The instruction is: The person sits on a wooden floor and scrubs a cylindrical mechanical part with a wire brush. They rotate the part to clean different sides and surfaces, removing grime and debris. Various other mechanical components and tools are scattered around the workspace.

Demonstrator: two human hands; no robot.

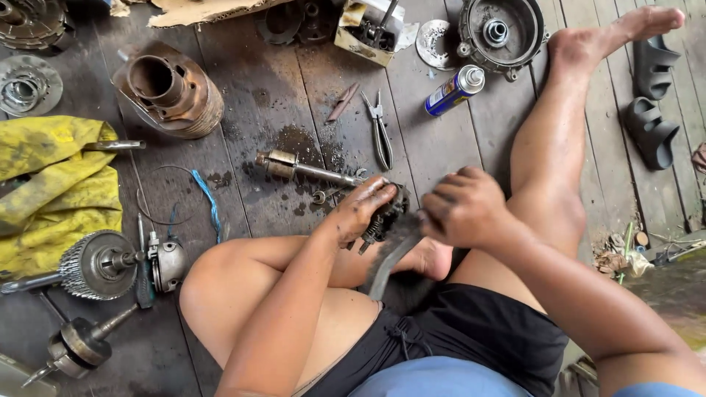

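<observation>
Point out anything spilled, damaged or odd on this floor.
Dark oily stains spread over the wooden floor beside the metal shaft. The cylinder looks rusty. Both hands, left hand and right hand, are grease-smeared.

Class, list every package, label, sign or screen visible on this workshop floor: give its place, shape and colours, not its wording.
Blue-and-yellow labelled spray can: lying on the planks, upper centre-right; cylindrical, white cap.
Small open cardboard box: top centre; yellowish, holding metal parts.
Torn brown cardboard sheet: top edge, flat.

pliers (381,132), spray can (454,90) ahead, planks between bare
</observation>
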